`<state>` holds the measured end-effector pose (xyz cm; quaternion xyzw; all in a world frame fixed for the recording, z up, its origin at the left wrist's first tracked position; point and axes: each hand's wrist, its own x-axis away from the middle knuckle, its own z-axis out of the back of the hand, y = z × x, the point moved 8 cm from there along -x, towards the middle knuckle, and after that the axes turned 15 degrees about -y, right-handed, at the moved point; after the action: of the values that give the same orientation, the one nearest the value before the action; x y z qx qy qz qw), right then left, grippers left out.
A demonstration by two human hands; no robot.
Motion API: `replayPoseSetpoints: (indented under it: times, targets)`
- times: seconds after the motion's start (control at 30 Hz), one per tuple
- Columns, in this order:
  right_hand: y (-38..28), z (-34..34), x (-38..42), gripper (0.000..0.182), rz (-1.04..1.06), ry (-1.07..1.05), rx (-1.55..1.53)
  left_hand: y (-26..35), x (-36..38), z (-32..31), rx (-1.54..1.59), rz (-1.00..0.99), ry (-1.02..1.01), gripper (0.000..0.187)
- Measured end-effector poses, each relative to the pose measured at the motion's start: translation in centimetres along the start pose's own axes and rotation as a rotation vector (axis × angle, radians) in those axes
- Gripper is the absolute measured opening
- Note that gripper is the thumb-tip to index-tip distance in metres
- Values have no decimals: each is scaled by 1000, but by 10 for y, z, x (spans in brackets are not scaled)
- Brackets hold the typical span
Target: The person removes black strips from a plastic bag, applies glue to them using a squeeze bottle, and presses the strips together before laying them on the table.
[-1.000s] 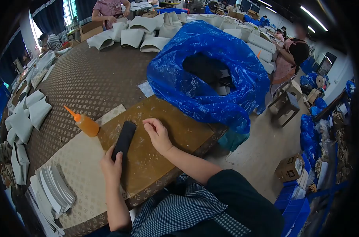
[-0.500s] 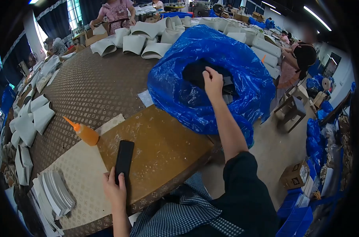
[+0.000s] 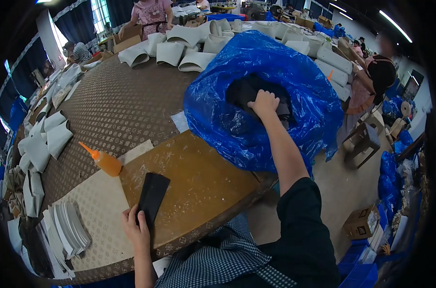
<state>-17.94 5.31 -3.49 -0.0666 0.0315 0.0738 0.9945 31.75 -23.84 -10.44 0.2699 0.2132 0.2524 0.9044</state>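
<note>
My left hand [image 3: 137, 225] grips the lower end of a few flat black strips [image 3: 154, 192], thumb on top, fingers along the left side. The strips lie slightly fanned on a brown board [image 3: 203, 168]. Inside the open mouth of a big blue plastic bag [image 3: 206, 103], my right hand [image 3: 266, 102] is over dark pieces [image 3: 241, 90], its fingers curled down. Its fingertips are partly hidden, so what they pinch cannot be made out. An orange glue bottle [image 3: 107, 163] with a pointed nozzle leans near the board's left edge.
Stacked pale curved pieces [image 3: 71, 230] lie at the lower left. More pale folded pieces [image 3: 170, 54] line the table's far side. A person [image 3: 150, 17] stands across the table, another person [image 3: 378, 77] at the right by a stool [image 3: 364, 141]. A cardboard box [image 3: 361, 222] sits on the floor.
The black strips under my left hand have spread from a neat stack into a slight fan. My right hand has turned knuckles-up and fingers down over the dark pieces. The view has shifted slightly.
</note>
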Motion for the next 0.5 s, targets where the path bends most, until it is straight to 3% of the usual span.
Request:
replayPoseSetpoints:
  times: [0.1, 0.2, 0.3, 0.5]
  targets:
    - [5, -10, -8, 47, -21, -133, -397, -1, 0, 0, 17, 8, 4, 25]
    - [13, -43, -29, 46, -55, -250, -536, -1, 0, 1, 26, 7, -3, 24]
    - [9, -46, -27, 37, 48, -339, -478, -1, 1, 2, 29, -3, 16, 24]
    - [29, 9, 5, 26, 71, -88, -368, 0, 2, 5, 17, -13, 18, 23]
